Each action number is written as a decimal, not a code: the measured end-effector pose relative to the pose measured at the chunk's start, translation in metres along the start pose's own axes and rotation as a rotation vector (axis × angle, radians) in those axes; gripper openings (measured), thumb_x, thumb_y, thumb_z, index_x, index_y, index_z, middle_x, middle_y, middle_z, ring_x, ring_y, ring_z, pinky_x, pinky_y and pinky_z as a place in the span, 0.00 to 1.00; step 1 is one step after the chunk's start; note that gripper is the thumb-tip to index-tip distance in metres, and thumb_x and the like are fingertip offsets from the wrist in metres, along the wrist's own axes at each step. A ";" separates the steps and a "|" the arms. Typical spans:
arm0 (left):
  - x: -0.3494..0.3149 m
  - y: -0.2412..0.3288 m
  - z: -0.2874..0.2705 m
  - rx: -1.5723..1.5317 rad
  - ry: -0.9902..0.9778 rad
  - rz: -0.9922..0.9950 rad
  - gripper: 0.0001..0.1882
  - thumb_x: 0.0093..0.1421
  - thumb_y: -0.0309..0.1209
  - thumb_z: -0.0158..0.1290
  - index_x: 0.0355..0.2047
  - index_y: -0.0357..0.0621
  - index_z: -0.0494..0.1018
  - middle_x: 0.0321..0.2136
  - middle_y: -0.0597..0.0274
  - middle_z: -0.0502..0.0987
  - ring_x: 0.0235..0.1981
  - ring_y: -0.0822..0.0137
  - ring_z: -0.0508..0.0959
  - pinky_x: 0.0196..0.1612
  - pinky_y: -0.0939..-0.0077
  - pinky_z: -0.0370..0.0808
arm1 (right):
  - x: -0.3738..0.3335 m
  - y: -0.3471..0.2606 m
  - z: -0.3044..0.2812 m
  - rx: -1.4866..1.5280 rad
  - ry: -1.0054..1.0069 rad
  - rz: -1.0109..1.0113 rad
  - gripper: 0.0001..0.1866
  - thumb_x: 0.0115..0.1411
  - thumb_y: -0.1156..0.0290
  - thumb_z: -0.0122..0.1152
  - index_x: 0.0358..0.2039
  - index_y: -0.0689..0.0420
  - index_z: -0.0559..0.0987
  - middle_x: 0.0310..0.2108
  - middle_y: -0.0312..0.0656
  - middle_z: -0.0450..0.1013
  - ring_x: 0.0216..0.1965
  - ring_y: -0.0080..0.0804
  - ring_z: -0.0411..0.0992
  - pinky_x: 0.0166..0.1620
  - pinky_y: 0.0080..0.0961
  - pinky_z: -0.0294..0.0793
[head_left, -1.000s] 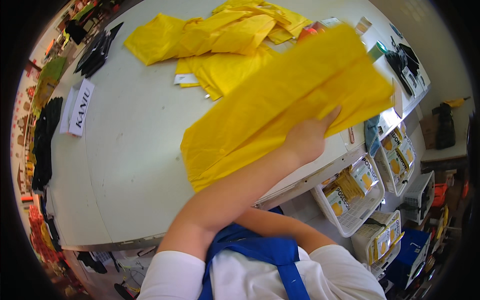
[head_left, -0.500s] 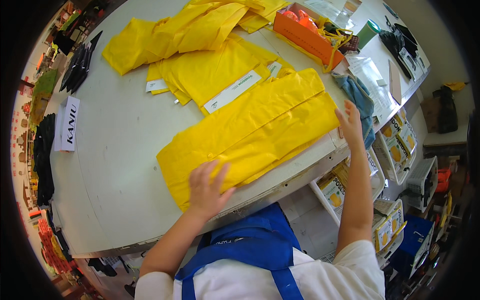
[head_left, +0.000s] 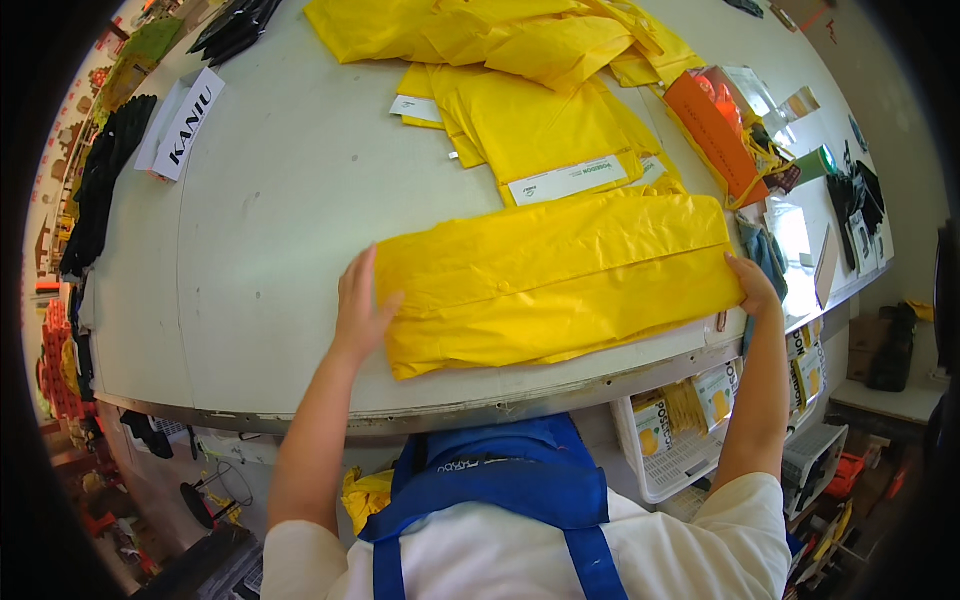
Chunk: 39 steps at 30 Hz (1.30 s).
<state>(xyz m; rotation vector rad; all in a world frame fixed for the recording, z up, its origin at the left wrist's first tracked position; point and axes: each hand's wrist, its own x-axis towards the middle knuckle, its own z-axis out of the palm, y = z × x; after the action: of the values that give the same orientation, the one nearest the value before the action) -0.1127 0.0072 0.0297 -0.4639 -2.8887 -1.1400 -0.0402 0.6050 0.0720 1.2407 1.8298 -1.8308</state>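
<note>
A folded yellow raincoat (head_left: 560, 280) with a snap button lies lengthwise across the white table in front of me. My left hand (head_left: 360, 312) is at its left end, fingers stretched along the edge and thumb apart over the top. At the opposite end, my right hand (head_left: 757, 287) grips the edge; some of its fingers are hidden. Behind this bundle is a stack of folded yellow garments (head_left: 540, 125) with white paper bands. A loose heap of yellow fabric (head_left: 530, 40) lies farther back.
An orange box (head_left: 712, 135) with bits and straps stands at the back right, near a green cup (head_left: 815, 163). Blue cloth (head_left: 762, 255) lies beside my right hand. A white sign (head_left: 185, 125) and black gloves (head_left: 108, 190) are at left. Below the table's edge is a white basket (head_left: 665, 480) of packages.
The view has shifted, and the raincoat now lies more level across it. My left hand has moved from the front of the raincoat to its left end; my right hand has closed on the right end.
</note>
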 end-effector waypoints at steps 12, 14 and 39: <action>0.084 -0.074 -0.038 -0.230 -0.741 -0.500 0.11 0.50 0.33 0.55 0.31 0.39 0.69 0.29 0.59 0.70 0.35 0.66 0.68 0.36 0.72 0.68 | 0.012 -0.038 0.047 -0.684 0.032 -0.241 0.28 0.62 0.59 0.53 0.58 0.62 0.64 0.52 0.47 0.69 0.51 0.36 0.69 0.52 0.27 0.67; 0.085 -0.049 -0.041 0.100 -0.578 -0.300 0.15 0.50 0.32 0.56 0.37 0.41 0.69 0.35 0.57 0.71 0.40 0.62 0.69 0.41 0.69 0.69 | 0.045 -0.012 0.044 -0.873 0.058 -0.277 0.34 0.60 0.53 0.53 0.59 0.65 0.62 0.54 0.54 0.66 0.56 0.42 0.63 0.59 0.31 0.58; -0.032 0.003 0.047 0.542 -0.202 0.153 0.46 0.40 0.62 0.58 0.61 0.70 0.58 0.66 0.52 0.43 0.66 0.39 0.37 0.61 0.36 0.31 | -0.026 -0.016 0.173 -1.190 0.412 -1.088 0.36 0.55 0.55 0.60 0.63 0.43 0.58 0.66 0.45 0.47 0.67 0.52 0.38 0.63 0.59 0.35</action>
<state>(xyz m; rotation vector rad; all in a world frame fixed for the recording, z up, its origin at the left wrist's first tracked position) -0.0763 0.0319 -0.0063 -0.7866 -3.0787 -0.2758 -0.1000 0.4394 0.0729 0.0925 3.3376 -0.2645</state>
